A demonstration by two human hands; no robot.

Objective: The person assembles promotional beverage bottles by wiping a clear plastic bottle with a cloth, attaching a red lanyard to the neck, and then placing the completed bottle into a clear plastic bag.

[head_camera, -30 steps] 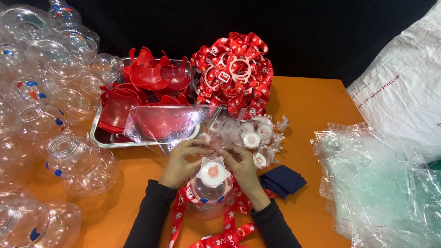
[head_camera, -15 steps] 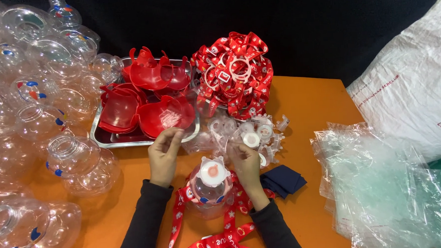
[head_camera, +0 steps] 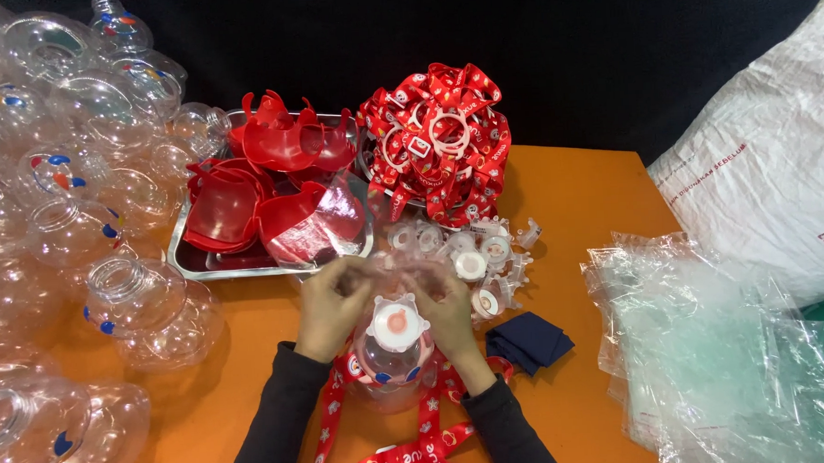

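Left hand (head_camera: 335, 304) and right hand (head_camera: 449, 306) pinched crinkled clear plastic film (head_camera: 388, 265), grip closed, above round clear bottle with white cap (head_camera: 394, 345), glossy orange worktop (head_camera: 573, 197).

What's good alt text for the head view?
Two hands, left hand and right hand, hold a clear plastic piece above a clear bottle with a white cap and red strap on an orange table. Beyond: a metal tray of red parts, piled clear bottles, clear bags.

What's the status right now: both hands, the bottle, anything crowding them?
Left hand and right hand pinch a clear film piece. Capped bottle below. Metal tray close ahead.
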